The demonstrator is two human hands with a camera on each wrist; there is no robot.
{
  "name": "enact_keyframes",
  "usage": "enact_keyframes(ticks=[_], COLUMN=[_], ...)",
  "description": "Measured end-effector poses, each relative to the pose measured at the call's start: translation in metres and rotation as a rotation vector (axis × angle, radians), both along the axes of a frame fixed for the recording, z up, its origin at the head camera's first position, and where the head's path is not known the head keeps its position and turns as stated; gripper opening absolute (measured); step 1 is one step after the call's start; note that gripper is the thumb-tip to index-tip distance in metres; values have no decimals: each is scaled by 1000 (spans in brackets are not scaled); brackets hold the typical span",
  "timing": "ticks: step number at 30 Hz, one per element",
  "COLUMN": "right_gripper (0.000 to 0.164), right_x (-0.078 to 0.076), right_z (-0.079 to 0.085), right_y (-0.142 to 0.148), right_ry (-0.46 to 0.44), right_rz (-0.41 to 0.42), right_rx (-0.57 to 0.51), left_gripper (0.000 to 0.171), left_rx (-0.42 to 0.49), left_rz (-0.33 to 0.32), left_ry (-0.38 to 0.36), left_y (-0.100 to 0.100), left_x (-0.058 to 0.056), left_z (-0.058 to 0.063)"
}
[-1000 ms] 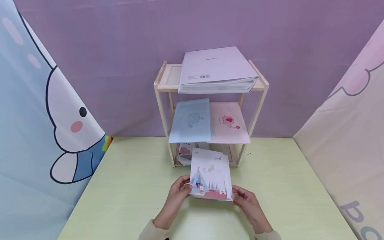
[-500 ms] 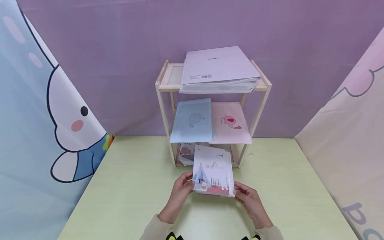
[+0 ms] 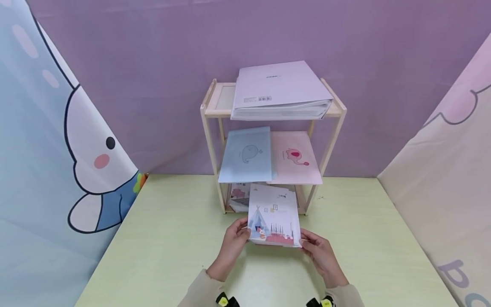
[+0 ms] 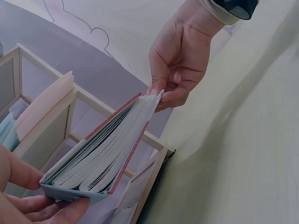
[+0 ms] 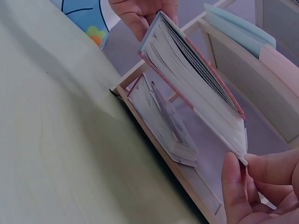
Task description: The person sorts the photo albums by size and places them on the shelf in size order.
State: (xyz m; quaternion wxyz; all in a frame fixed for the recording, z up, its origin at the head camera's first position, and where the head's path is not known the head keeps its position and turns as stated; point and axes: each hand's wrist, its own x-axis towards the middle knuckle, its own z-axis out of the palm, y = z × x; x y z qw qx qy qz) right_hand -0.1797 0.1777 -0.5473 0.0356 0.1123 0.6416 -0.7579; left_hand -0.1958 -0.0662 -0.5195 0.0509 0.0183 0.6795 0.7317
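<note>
A thick photo album [image 3: 273,217] with a white cover, a blue tent and a red strip is held between both hands, in front of the lowest shelf. My left hand [image 3: 233,242] grips its spine side, thumb on the cover and fingers underneath, as the left wrist view shows. My right hand [image 3: 320,255] pinches the near corner on the opposite side, with thumb and fingertips on the cover's edge [image 5: 242,157]. The pages [image 4: 112,144] bulge between the covers. The album's far end overlaps the bottom shelf in the head view. Another illustrated album [image 5: 161,123] lies on that shelf, at its left.
A wooden three-tier rack [image 3: 210,145] stands at the table's back. Large white albums or binders [image 3: 281,87] lie on its top. On the middle shelf, a blue whale folder [image 3: 245,157] and a pink elephant folder [image 3: 297,153] jut forward. The pale green table [image 3: 165,238] surrounds the rack.
Both hands have moved the album slightly forward, toward the bottom shelf, and a little to the right in the view. The grip stays the same.
</note>
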Motion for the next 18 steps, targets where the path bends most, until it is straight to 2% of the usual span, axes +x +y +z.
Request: enact_keyframes(ticks=[7, 18], right_gripper=[42, 42], right_x=[0, -3], right_z=[1, 3], right_y=[0, 2], right_ry=[-26, -11], right_rz=[-16, -9], right_rx=[-2, 24], left_gripper=[40, 40], left_rx=[-2, -37], left_rz=[-1, 18], left_ry=[5, 18], left_y=[1, 5], left_x=[-1, -4], left_z=[-2, 4])
